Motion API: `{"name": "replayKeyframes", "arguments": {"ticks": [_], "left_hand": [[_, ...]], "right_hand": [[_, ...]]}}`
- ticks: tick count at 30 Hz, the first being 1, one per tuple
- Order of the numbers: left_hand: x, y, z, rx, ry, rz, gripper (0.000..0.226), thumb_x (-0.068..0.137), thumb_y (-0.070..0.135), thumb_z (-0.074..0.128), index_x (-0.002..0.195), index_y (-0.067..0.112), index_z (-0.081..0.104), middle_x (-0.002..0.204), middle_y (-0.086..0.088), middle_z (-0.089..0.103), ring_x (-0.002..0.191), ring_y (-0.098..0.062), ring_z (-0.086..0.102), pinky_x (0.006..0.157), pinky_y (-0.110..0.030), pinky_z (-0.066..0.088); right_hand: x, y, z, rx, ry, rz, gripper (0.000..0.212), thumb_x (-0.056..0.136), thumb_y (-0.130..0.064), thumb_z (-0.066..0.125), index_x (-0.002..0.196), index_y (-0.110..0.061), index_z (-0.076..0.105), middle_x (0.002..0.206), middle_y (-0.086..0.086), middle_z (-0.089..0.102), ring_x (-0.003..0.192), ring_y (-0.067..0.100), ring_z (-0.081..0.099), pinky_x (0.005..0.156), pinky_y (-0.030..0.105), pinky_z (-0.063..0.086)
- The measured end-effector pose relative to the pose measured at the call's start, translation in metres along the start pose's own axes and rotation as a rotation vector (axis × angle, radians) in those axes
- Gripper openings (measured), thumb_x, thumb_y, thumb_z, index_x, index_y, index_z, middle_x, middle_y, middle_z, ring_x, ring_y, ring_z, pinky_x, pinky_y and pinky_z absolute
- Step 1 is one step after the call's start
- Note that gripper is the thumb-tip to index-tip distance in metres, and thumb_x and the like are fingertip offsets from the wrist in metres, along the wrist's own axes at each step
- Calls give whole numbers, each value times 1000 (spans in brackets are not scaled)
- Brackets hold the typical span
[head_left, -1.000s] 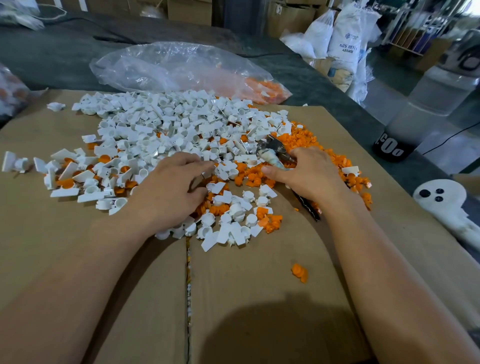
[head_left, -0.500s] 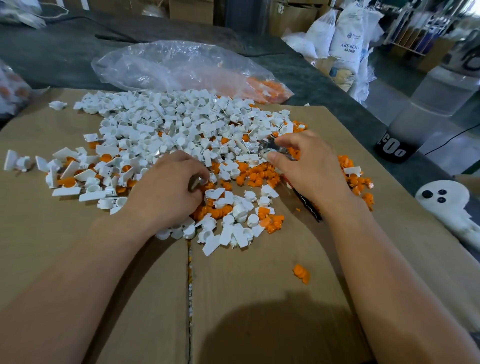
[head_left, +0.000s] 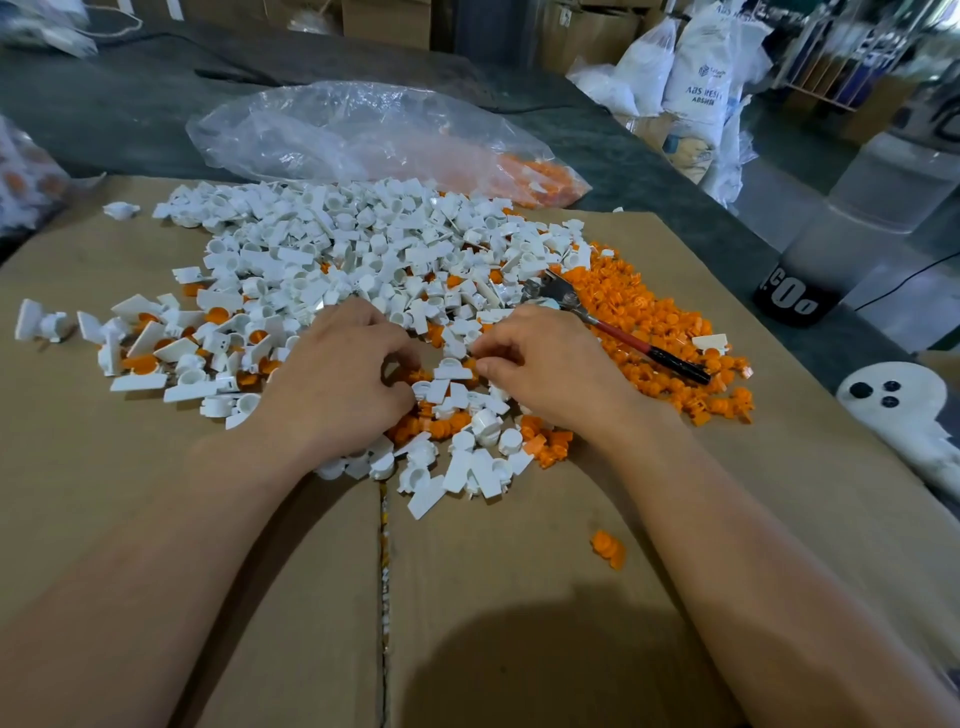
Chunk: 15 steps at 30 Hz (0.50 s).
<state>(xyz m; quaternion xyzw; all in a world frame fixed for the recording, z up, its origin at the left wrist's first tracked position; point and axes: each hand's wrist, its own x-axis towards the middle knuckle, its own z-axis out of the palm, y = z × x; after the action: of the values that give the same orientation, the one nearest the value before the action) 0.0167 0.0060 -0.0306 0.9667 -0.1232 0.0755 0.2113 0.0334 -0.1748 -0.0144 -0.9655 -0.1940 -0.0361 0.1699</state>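
Observation:
A heap of small white plastic parts (head_left: 337, 249) covers the middle of a cardboard sheet (head_left: 519, 597), and orange plastic caps (head_left: 654, 317) spread to its right. My left hand (head_left: 337, 379) rests on the near edge of the heap, fingers curled down over orange pieces; anything in its grip is hidden. My right hand (head_left: 550, 369) sits close beside it, its thumb and curled fingers pinching a small white part. A pair of pliers with a red and black handle (head_left: 618, 335) lies free on the orange caps, just behind my right hand.
A clear plastic bag (head_left: 363, 135) holding some orange caps lies behind the heap. A stray orange cap (head_left: 608, 548) sits on the near cardboard. A white ghost-shaped object (head_left: 898, 405) lies at the right edge. White sacks (head_left: 696, 78) and a large container (head_left: 852, 228) stand beyond the table.
My right hand let go of the pliers, which now lie on the orange caps, and moved left and nearer to the heap's edge beside my left hand. My left hand barely shifted.

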Motion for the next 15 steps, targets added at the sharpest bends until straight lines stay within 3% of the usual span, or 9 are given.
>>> {"name": "replayKeyframes", "arguments": {"ticks": [6, 10, 12, 15], "left_hand": [[2, -2, 0, 11, 7, 49, 31, 81, 14, 61, 110, 21, 65, 105, -1, 51, 108, -21, 46, 81, -28, 36], [1, 2, 1, -107, 70, 66, 35, 87, 9, 52, 119, 19, 63, 111, -2, 56, 109, -18, 47, 81, -23, 30], [0, 4, 2, -146, 73, 88, 31, 93, 26, 49, 121, 20, 62, 115, -1, 56, 111, -16, 46, 81, -23, 28], [-2, 7, 4, -99, -28, 153, 54, 82, 54, 39, 126, 27, 58, 119, 3, 53, 114, -13, 44, 85, -23, 29]], "right_hand": [[1, -2, 2, 40, -9, 53, 21, 90, -23, 57, 109, -19, 65, 102, -2, 59, 96, 13, 53, 81, 27, 43], [1, -1, 4, 41, 8, 60, 19, 90, -21, 56, 107, -19, 65, 98, -5, 56, 91, 10, 50, 78, 25, 41], [0, -1, 4, 50, 19, 60, 17, 90, -20, 56, 105, -18, 65, 91, -7, 52, 87, 8, 47, 76, 24, 40], [0, -3, 5, 61, 15, 55, 14, 90, -18, 55, 103, -18, 62, 95, -4, 54, 89, 11, 49, 78, 27, 40]]}}
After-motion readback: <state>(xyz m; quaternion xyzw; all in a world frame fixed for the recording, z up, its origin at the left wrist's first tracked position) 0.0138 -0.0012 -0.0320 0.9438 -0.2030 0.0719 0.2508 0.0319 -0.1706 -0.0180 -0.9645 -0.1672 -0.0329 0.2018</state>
